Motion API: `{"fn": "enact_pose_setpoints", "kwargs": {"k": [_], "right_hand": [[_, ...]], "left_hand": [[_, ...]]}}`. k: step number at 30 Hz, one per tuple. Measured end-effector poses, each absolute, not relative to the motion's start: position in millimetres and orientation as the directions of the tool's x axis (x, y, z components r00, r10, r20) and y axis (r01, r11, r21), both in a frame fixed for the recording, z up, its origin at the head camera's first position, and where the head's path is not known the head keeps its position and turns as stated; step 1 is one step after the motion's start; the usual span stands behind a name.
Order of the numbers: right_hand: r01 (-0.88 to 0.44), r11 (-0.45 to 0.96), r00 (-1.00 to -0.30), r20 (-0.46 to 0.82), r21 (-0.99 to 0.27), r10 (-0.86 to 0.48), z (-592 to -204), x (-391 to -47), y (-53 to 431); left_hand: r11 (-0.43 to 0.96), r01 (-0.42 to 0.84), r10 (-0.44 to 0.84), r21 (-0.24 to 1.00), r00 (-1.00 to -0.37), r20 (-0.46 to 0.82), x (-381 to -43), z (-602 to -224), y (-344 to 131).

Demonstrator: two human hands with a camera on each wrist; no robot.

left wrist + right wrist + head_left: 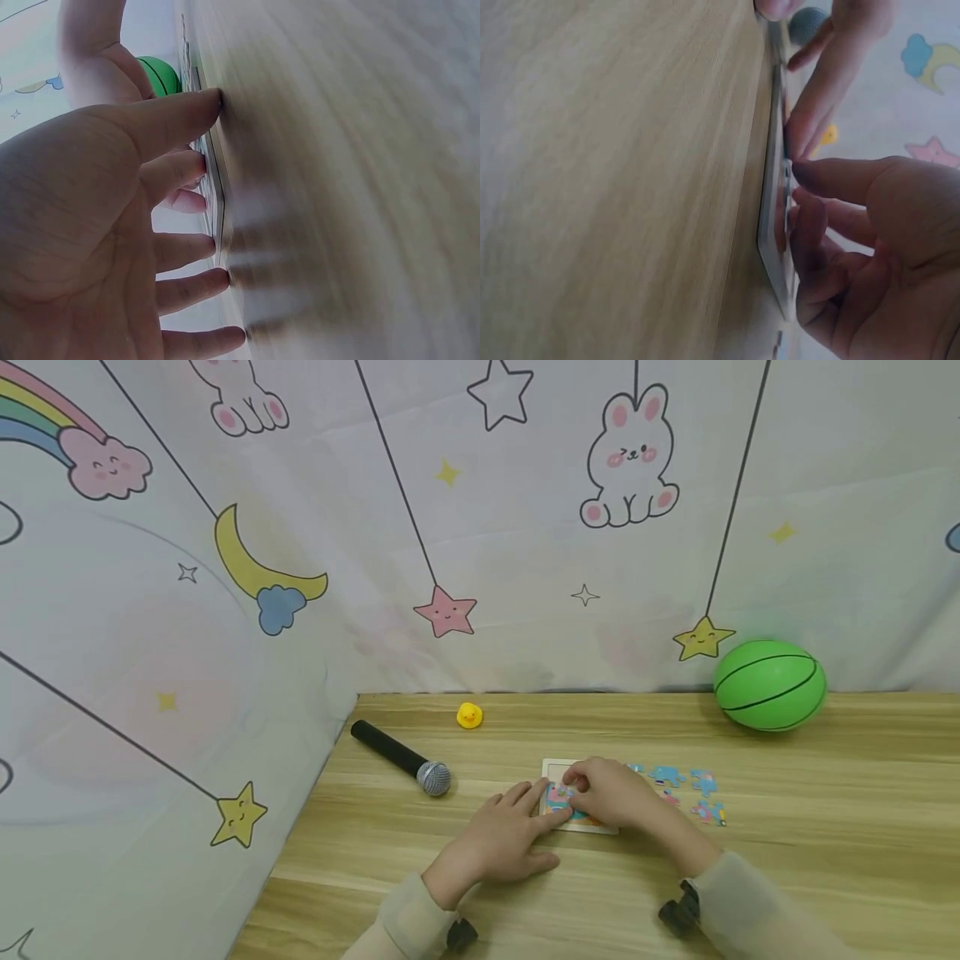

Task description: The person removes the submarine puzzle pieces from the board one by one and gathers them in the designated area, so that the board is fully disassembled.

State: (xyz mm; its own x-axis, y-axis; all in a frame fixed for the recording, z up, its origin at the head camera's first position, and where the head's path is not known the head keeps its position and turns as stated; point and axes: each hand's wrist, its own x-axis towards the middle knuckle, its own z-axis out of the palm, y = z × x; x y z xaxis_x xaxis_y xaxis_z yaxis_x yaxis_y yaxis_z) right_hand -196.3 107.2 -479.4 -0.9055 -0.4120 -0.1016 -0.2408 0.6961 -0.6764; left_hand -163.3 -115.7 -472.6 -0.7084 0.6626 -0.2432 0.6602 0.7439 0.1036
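Honestly, bracing the puzzle tray point(596, 829) looks like the way to go. Nearest, the left hand point(513, 835) is spread out with fingers pretty straight, index reaching over the tray's near left part, thumb out on the surface point(825, 860) just on the near side of it. Doesn't look like it's gripping anything. The right hand point(611, 789) is over the tray with fingers curled in and thumb tip down close to the puzzle; can't tell if a piece is pinched in there.

Looks like a piece is being fitted, so I'd keep the tray pinned, line up the tabs first, then press flat with a fingertip. Don't shove sideways or the placed pieces point(557, 794) may pop up.

Loose pieces point(666, 776) sit right of the tray, easy reach. Farther out, a microphone point(393, 753) lies left of the tray, a yellow duck point(469, 716) is back-left of it, and a green ball point(770, 685) is well back to its right.
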Motion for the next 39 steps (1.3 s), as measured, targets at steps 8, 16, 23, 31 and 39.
{"fn": "enact_pose_setpoints", "kwargs": {"k": [8,16,23,31,39], "right_hand": [[-0.226,0.714,-0.911,-0.116,-0.663,-0.396,-482.2,-200.0,104.8],[-0.224,0.719,-0.919,-0.104,-0.658,-0.381,-484.1,-200.4,105.2],[-0.253,0.697,-0.921,-0.054,-0.671,-0.386,-482.2,-198.7,104.1],[-0.274,0.664,-0.922,-0.008,-0.695,-0.388,-484.3,-198.5,106.4],[-0.232,0.634,-0.931,-0.02,-0.737,-0.364,-485.0,-197.8,124.0]], "left_hand": [[0.749,0.656,0.655,0.092,-0.714,-0.245,-162.1,-470.7,-114.9],[0.749,0.655,0.657,0.1,-0.716,-0.235,-161.8,-472.2,-114.6],[0.752,0.651,0.655,0.105,-0.718,-0.237,-162.0,-472.1,-114.4],[0.749,0.654,0.657,0.105,-0.713,-0.243,-162.4,-472.0,-115.4],[0.753,0.649,0.653,0.108,-0.715,-0.251,-163.0,-471.4,-114.9]]}}
